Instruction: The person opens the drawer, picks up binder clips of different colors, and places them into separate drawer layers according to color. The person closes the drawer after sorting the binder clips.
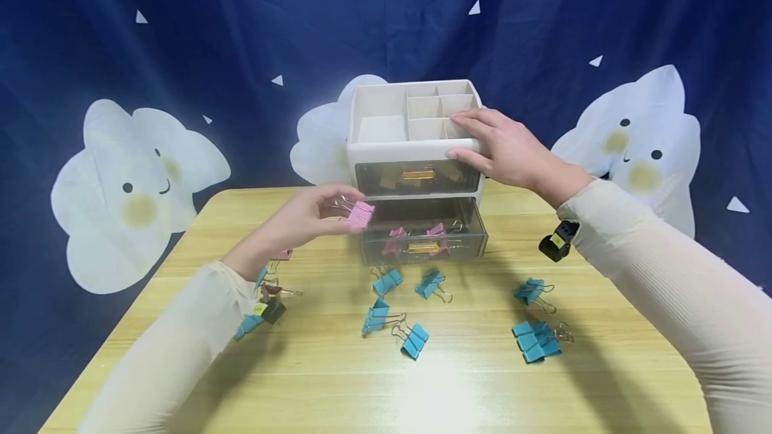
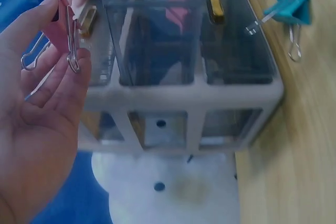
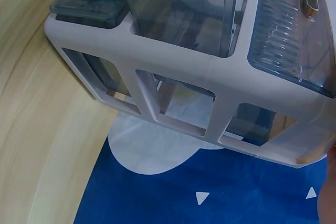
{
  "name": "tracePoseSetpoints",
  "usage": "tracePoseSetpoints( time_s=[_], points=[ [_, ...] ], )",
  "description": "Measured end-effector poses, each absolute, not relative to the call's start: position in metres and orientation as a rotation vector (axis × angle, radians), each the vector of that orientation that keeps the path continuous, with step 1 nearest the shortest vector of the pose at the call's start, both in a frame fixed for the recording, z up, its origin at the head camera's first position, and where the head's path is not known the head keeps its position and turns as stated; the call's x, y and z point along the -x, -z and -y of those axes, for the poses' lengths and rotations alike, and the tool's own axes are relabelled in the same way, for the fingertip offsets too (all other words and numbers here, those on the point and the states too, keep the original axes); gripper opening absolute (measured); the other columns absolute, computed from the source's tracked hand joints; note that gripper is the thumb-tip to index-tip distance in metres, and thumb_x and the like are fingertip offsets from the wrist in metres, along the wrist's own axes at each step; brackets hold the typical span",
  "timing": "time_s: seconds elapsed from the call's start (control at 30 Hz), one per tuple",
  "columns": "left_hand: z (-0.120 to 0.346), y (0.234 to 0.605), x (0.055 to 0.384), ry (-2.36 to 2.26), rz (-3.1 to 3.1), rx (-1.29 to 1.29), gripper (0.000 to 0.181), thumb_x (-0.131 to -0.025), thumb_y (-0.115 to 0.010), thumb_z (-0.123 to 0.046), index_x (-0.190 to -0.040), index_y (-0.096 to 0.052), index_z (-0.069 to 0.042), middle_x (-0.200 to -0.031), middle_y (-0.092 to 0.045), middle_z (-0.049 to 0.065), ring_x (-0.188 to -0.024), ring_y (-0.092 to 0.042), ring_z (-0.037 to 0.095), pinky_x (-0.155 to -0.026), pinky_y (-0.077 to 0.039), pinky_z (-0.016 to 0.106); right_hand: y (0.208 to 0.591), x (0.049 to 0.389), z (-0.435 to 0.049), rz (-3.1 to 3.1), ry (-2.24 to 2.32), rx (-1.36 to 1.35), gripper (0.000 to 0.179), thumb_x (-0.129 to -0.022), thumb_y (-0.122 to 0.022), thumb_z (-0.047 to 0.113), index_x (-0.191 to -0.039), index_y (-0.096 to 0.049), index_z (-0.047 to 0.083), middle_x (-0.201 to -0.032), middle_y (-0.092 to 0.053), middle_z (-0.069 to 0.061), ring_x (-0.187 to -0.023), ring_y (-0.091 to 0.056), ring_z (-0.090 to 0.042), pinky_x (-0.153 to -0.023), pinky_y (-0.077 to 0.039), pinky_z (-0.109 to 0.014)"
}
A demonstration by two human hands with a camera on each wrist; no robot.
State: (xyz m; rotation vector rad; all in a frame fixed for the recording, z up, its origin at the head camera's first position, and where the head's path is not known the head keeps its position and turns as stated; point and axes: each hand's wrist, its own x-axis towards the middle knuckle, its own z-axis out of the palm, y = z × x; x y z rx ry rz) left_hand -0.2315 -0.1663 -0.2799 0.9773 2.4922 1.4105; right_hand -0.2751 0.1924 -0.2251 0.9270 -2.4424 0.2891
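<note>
A pink binder clip (image 1: 360,214) is pinched between the thumb and fingers of my left hand (image 1: 304,220). That hand is at the left side of a pulled-out clear drawer (image 1: 376,253) of a white desk organizer (image 1: 416,151). Inside the drawer lie pink binder clips (image 1: 437,229). My right hand (image 1: 512,149) rests on the organizer's top right front edge, thumb on the front and fingers over the small compartments. In the left wrist view the held clip (image 2: 60,30) shows its wire handles. Only a sliver of the right hand (image 3: 328,187) shows in the right wrist view.
Several blue binder clips (image 1: 386,281) lie in front of the organizer, with more blue clips (image 1: 537,341) to the right. Other clips (image 1: 246,325) sit by the left forearm, partly hidden. The closed top drawer (image 1: 392,181) is above the open one. A dark blue curtain (image 1: 241,19) hangs behind.
</note>
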Motion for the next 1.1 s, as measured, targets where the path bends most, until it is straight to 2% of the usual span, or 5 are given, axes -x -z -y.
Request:
tracePoseSetpoints(
  time_s=[0.37,0.5,0.63,0.83,1.1],
  points=[
    [0.129,0.279,0.245,-1.274,-2.457,-1.171,0.042,-0.082,-0.08,-0.015,-0.119,-0.061,-0.008,-0.11,-0.064,0.003,-0.096,-0.067,0.017,-0.091,-0.053,0.033,0.226,0.275,-0.191,2.439,-0.31,-0.93,0.059,-0.092,-0.068,0.036,-0.138,-0.053,0.002,-0.137,-0.051,-0.015,-0.127,-0.046,-0.033,-0.102,-0.041,-0.053],
    [0.122,0.281,0.247,-1.11,-2.532,-1.171,0.048,-0.084,-0.079,-0.022,-0.125,-0.06,-0.008,-0.115,-0.065,0.0,-0.102,-0.065,0.015,-0.092,-0.051,0.032,0.226,0.275,-0.191,2.437,-0.31,-0.928,0.059,-0.092,-0.068,0.035,-0.138,-0.053,0.002,-0.137,-0.052,-0.015,-0.126,-0.047,-0.033,-0.102,-0.041,-0.054],
    [0.118,0.28,0.246,-0.926,-2.647,-1.174,0.046,-0.085,-0.077,-0.029,-0.125,-0.063,-0.01,-0.12,-0.065,-0.001,-0.108,-0.063,0.013,-0.096,-0.049,0.032,0.225,0.275,-0.191,2.436,-0.313,-0.928,0.059,-0.092,-0.068,0.036,-0.139,-0.053,0.002,-0.137,-0.051,-0.014,-0.126,-0.047,-0.033,-0.102,-0.041,-0.053],
    [0.116,0.277,0.244,-0.623,-2.8,-1.217,0.039,-0.087,-0.074,-0.037,-0.118,-0.069,-0.014,-0.114,-0.068,-0.002,-0.092,-0.062,0.016,-0.088,-0.05,0.035,0.225,0.275,-0.191,2.441,-0.312,-0.927,0.059,-0.093,-0.068,0.036,-0.138,-0.053,0.002,-0.137,-0.051,-0.015,-0.126,-0.046,-0.033,-0.102,-0.041,-0.053],
    [0.115,0.276,0.245,-0.526,-2.788,-1.331,0.031,-0.09,-0.072,-0.035,-0.114,-0.072,-0.016,-0.115,-0.069,-0.001,-0.111,-0.061,0.019,-0.097,-0.047,0.038,0.226,0.275,-0.193,2.437,-0.315,-0.931,0.059,-0.093,-0.067,0.035,-0.139,-0.052,0.002,-0.138,-0.05,-0.015,-0.128,-0.045,-0.033,-0.103,-0.04,-0.053]
  ],
)
